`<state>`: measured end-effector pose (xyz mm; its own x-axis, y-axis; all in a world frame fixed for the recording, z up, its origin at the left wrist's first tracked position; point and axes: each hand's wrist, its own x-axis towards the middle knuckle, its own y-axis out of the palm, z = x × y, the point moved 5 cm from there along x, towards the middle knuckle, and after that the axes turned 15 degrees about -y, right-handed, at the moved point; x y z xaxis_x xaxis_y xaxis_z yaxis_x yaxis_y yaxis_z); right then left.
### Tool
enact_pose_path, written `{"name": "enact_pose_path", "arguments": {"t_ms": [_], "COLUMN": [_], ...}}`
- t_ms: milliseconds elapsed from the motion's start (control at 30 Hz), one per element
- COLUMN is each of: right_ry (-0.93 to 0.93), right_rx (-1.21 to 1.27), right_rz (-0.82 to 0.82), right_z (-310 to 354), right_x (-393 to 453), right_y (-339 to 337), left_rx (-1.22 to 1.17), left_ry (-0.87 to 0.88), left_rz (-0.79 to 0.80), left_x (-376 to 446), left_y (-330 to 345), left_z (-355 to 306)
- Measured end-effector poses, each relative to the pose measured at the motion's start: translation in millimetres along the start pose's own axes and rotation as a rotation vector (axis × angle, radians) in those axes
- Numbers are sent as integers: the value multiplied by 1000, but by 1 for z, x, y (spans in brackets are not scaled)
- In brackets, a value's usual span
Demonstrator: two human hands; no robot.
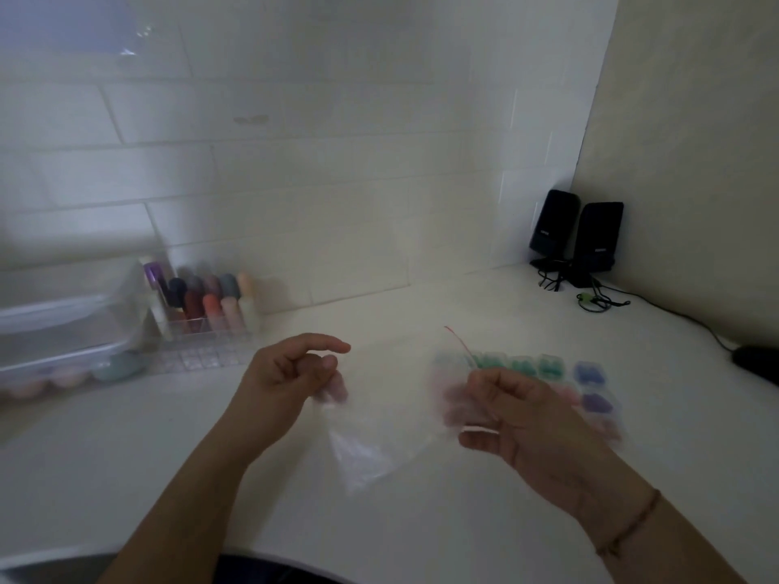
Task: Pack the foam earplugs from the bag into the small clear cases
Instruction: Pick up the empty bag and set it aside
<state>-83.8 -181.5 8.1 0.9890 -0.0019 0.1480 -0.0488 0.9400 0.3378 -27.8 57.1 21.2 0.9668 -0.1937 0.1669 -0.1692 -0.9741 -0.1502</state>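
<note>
Earplugs (pixel 335 392), pinkish and blurred, are sitting at the fingertips of the left hand (pixel 291 373); how many cannot be told. That hand's grip is curling around them, index finger reaching out above, thumb tucked in. A clear plastic bag (pixel 371 448) is hanging between both hands, above the pale table (pixel 126 448), its lower corner sagging toward the person. The right hand (pixel 518 419) is pinching the bag's upper right edge, fingers curled inward, thumb lying straight beneath; a thin bracelet (pixel 632 524) is circling that wrist. A fine red thread or strip (pixel 457 341) is rising from the bag's top near the right fingers.

Just beyond the right hand, small clear cases (pixel 590 381) are lying in rows on the table, partly hidden by the hand. Those in the far row are showing green contents, those to the right blue and purple, the near ones pink; motion blur is smearing the details.

Farther left, a clear organizer (pixel 202 318) is standing against the tiled wall (pixel 295 162), holding upright rounded pieces in red, orange, grey, peach and dark blue. Beside it, at the left edge, a clear lidded container (pixel 59 322) is resting, with pale rounded shapes in front of it.

At the far right corner, two black speakers (pixel 577 238) are standing close together, cables (pixel 603 297) trailing toward a dark object (pixel 756 364) at the frame's right edge.
</note>
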Motion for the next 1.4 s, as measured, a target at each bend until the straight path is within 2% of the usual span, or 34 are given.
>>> {"name": "enact_pose_path", "arguments": {"t_ms": [133,233,467,700,867,1067,1200,1300,1400], "right_ry": [-127,-158,-137,-92,-204,-249,-212,-156,-177], "right_rx": [-261,-394,-477,-541,-722,-738,-784,-717,-652], "right_rz": [58,128,200,227,223,186,191,240,166], "right_z": [16,24,31,36,44,46,40,32,38], "right_x": [2,3,0,-1,5,11,11,9,7], "right_y": [-5,2,11,3,10,15,12,4,-10], "left_rx": [147,221,335,208,236,201,241,104,119], "left_ry": [-215,-259,-162,-116,-88,-50,25,15,-1], "left_rz": [231,184,21,127,197,234,122,-55,-156], "left_x": [2,9,22,21,14,9,8,17,23], "left_y": [2,22,57,63,75,83,88,72,56], "left_z": [3,-13,-34,-36,-42,-46,-46,-46,-40]}}
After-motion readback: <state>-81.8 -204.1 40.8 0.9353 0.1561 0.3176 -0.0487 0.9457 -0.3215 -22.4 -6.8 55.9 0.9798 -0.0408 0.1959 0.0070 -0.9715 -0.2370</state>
